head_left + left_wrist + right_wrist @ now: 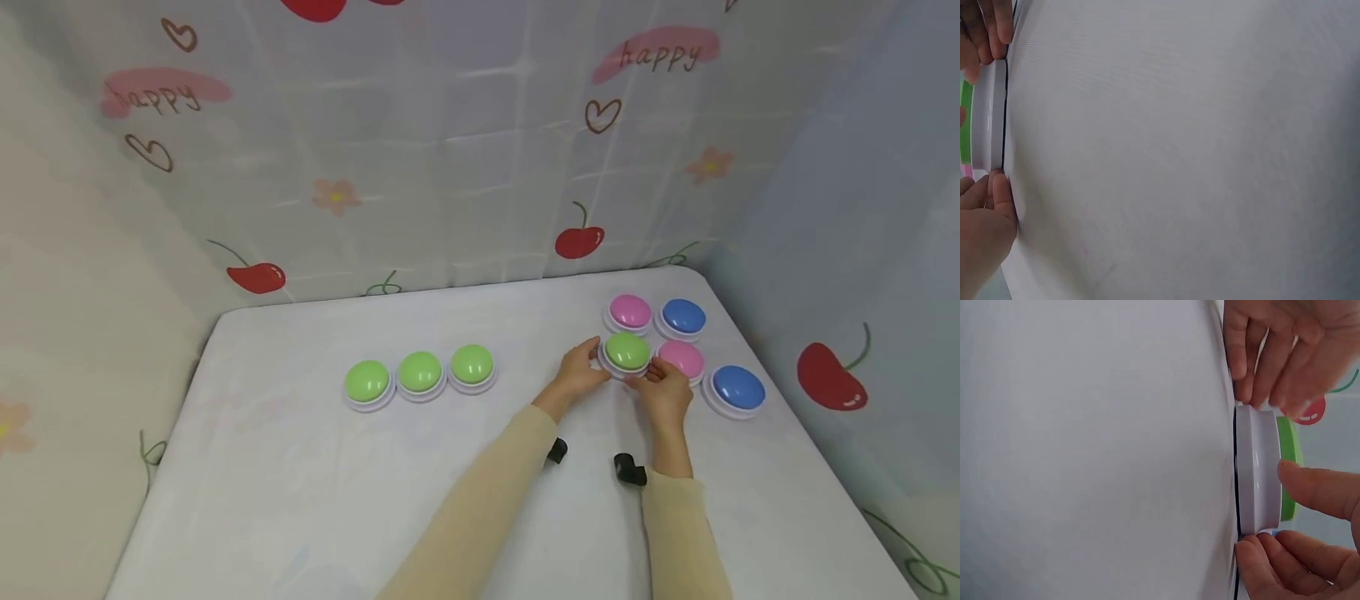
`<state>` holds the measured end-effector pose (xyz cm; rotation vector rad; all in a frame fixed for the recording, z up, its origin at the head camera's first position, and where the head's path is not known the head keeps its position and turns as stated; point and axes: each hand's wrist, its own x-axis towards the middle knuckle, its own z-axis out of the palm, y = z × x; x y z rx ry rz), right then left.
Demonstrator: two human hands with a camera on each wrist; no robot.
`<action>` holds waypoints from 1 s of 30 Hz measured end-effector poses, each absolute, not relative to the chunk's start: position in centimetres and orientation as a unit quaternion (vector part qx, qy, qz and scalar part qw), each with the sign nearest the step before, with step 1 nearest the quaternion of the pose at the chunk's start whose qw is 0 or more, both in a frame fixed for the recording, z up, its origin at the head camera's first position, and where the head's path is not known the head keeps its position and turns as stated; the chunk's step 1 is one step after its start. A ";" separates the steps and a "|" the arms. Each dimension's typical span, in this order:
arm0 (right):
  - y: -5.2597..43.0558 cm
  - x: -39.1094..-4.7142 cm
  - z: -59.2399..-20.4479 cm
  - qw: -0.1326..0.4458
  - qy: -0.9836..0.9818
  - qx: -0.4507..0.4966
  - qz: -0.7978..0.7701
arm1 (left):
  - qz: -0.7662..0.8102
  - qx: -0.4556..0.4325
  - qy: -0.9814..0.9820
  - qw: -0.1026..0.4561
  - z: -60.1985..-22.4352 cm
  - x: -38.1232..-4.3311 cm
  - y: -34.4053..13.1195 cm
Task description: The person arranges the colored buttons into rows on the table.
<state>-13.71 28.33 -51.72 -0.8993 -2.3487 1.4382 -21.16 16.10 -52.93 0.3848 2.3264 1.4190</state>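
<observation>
A push button with a green dome [627, 351] and a round white base [1257, 469] sits close over the white tabletop, between my two hands. My left hand [580, 372] grips the left side of the base, its fingertips [1001, 190] low against the rim. From the right, my right hand [666, 395] holds the same button; its thumb [1310, 484] lies across the near side and the other fingers curl at the base's edge. Just behind is a pink button [630, 312], and another pink button [681, 358] is beside my right fingers.
Two blue buttons [683, 316] [738, 387] stand at the right of the table [300, 492]. Three green buttons [419, 372] form a row left of centre. Black wrist mounts [630, 469] show by the sleeves. A printed curtain [465, 158] hangs behind the table.
</observation>
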 end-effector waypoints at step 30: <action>26.9 -13.0 -51.9 0.134 -0.795 -0.217 0.551 | 0.559 0.098 0.823 0.036 -53.5 -19.3 13.6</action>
